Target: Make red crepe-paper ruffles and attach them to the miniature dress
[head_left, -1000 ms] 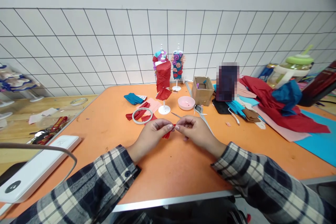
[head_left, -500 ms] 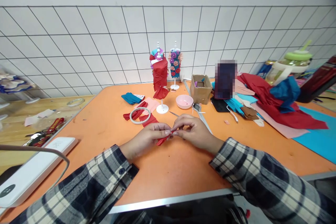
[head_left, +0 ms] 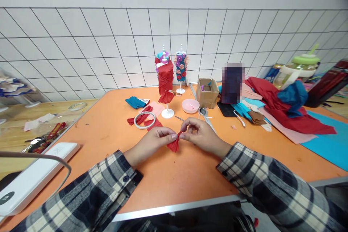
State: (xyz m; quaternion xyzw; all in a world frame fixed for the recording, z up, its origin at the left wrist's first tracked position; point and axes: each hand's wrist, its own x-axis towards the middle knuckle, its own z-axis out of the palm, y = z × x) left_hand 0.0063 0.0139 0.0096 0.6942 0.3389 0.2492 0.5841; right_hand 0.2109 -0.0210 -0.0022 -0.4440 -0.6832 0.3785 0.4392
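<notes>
Across the back, a white wall marked into squares by thin black lines [head_left: 114, 54]. Before it, a flat orange bench with a metal front edge [head_left: 176, 185]. Far right, a big crumpled red sheet [head_left: 286, 114], paper or thin cloth, cannot tell which, lying partly over a flat bright-blue sheet [head_left: 326, 148]. Near left, a long white power bank [head_left: 43, 174]. Toward the back, upright on a round white base, a small dress form wrapped in red [head_left: 165, 79]. Right of it, an open brown cardboard box [head_left: 208, 96] with coloured scraps inside.

Over the middle of the bench, two bare hands, left [head_left: 152, 143] and right [head_left: 203, 137], close together, in plaid cuffs. Beyond them, a shallow round pink bowl [head_left: 190, 111] and, farther left, a slim whitish ring [head_left: 144, 128] lying on red pieces.

Smallest: a gathered, fan-shaped red piece, thin and creased [head_left: 174, 145], between the hands. Left fingers pinched on its narrow top; right fingers pinched at the same spot, fan end hanging below.
</notes>
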